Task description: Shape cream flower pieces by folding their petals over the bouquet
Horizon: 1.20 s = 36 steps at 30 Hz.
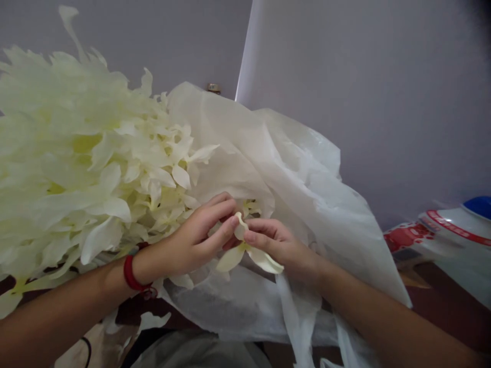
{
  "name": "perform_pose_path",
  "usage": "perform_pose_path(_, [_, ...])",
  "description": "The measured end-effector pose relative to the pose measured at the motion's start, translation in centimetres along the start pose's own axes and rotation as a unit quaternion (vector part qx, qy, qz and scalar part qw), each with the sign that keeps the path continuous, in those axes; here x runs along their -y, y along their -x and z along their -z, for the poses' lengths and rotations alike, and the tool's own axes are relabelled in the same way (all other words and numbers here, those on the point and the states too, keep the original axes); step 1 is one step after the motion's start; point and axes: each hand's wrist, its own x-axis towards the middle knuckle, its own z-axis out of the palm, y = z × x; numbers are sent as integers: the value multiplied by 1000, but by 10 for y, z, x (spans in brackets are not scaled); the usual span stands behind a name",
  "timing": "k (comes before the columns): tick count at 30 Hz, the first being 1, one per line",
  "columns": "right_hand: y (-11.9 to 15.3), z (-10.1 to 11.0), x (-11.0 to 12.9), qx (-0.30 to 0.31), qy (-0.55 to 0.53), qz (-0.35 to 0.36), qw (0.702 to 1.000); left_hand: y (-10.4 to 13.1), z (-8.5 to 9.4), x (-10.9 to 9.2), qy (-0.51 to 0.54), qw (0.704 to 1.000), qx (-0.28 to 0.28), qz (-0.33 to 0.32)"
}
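Note:
Between my two hands is a pale cream artificial flower (242, 247) with narrow petals, two of them pointing down. My left hand (210, 225), with a red band at the wrist, pinches the upper petal between thumb and fingers. From the other side my right hand (282, 245) grips the same flower near its centre, thumb on the petal. A large heap of similar cream flowers (111, 168) rises to the left, close beside my left hand. Behind and below both hands spreads a white translucent plastic bag (307, 179), with a few blossoms showing inside its opening.
On the right stands a white container (456, 240) with a red band and blue lid. A dark reddish-brown tabletop (441, 296) shows beneath it. Grey walls meet at a corner behind. A loose petal (153, 321) hangs near the table's front edge.

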Motion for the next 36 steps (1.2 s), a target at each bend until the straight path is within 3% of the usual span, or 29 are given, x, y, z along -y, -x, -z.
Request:
perform_pose_path(4, [1, 2, 0, -87, 222, 107, 965, 4, 1, 6, -87, 995, -3, -42])
perform_pose_path(7, [4, 4, 1, -130, 279, 145, 940, 4, 2, 9, -214, 971, -2, -106])
perform_pose_path(13, [1, 9, 1, -136, 404, 259, 867, -1, 7, 7, -403, 893, -10, -201])
perform_pose_path(16, [-1, 11, -1, -130, 409, 276, 860, -2, 9, 7, -448, 866, 9, -222])
perform_pose_path(18, [-1, 12, -2, -125, 410, 283, 858, -2, 9, 6, -435, 872, 19, -221])
perform_pose_path(26, [1, 13, 3, -138, 403, 278, 861, 0, 5, -2, -197, 974, 21, -105])
perform_pose_path(36, [3, 11, 6, -121, 555, 329, 755, -2, 1, -1, -117, 993, 24, -11])
